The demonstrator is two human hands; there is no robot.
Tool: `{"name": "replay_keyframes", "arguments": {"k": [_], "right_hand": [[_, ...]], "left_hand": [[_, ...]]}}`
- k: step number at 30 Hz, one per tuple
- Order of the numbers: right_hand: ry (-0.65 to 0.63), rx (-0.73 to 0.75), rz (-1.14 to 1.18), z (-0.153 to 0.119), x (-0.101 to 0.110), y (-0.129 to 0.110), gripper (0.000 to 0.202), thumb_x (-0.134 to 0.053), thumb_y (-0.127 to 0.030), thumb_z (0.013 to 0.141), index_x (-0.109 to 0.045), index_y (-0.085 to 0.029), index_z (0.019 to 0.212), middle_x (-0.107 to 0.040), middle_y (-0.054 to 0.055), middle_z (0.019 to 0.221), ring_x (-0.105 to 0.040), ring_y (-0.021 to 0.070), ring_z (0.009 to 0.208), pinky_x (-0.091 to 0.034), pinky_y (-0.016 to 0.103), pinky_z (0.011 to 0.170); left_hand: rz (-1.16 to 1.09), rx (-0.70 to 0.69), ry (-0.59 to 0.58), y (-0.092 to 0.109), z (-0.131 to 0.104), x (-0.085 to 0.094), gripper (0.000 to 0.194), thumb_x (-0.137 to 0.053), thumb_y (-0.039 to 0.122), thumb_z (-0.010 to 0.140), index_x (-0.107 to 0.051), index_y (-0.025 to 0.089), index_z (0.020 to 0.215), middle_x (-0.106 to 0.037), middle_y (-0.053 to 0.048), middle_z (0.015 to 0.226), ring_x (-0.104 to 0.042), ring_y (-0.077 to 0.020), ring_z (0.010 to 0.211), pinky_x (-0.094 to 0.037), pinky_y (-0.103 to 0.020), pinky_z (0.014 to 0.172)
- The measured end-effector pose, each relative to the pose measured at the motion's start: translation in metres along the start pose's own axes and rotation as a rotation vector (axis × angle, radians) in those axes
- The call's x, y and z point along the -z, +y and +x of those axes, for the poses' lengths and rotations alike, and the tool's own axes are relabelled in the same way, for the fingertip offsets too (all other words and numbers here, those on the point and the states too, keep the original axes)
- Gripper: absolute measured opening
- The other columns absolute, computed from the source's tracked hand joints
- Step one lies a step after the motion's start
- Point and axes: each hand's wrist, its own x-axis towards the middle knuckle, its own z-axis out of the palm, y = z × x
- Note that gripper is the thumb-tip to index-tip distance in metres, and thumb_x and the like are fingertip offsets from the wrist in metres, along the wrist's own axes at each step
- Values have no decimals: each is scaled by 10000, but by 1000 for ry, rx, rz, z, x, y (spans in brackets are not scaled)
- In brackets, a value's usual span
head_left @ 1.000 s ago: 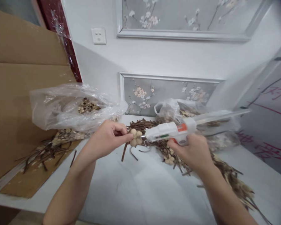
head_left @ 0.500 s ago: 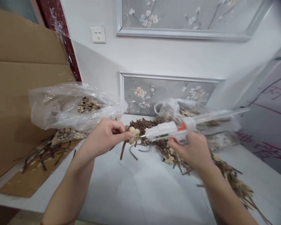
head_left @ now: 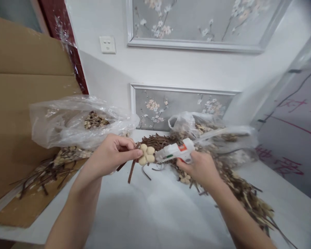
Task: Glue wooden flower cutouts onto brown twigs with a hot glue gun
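Against the earlier frame, the beige four-petalled flower (head_left: 146, 154), pinched at centre by the left hand (head_left: 116, 152), appears more face-on; the glue gun (head_left: 174, 152), gripped by the right hand (head_left: 202, 167), appears foreshortened. Left of centre, a clear plastic bag (head_left: 67, 135) contains brownish pieces (head_left: 94, 121).

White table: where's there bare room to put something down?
The biggest bare patch on the white table is between the forearms, nearer the camera than the left hand and right hand. A smaller one lies between the tan heap on the right and the panel with red writing. The back is crowded with brown strips and plastic bags.
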Motion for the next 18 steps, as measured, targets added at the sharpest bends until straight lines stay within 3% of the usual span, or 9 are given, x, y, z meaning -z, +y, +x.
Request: {"name": "replay_keyframes", "arguments": {"k": [4,7,12,18], "right_hand": [[-213,-63,63,-33,-42,22,440,-450,-554,914,-490,-211,642,-612,46,560,-601,212,539,-357,280,519],[-253,-77,175,-58,-65,39,390,-477,-508,919,-565,-198,700,-671,84,717,-651,241,680,-439,304,614],[-236,-102,343,-75,-78,46,318,-540,-451,880,-681,-169,922,-692,155,1031,-635,309,1002,-473,375,853],[-224,-233,366,-75,-85,51,418,-618,-520,808,-652,-147,992,-683,169,1021,-616,348,998,-457,429,871]], "left_hand": [[-32,-16,-21,2,-2,3,364,-690,314,783,-527,141,507,-486,9,571,-399,-86,536,-265,-237,483],[-39,-18,-27,1,-3,5,369,-691,317,787,-515,143,513,-480,14,565,-389,-83,529,-258,-234,482],[-30,-43,-34,-2,-2,6,388,-682,321,802,-492,147,512,-475,12,563,-380,-87,534,-251,-239,484],[-46,-58,-97,-2,0,3,388,-672,320,801,-479,151,511,-493,10,560,-365,-88,529,-257,-240,490]]}}
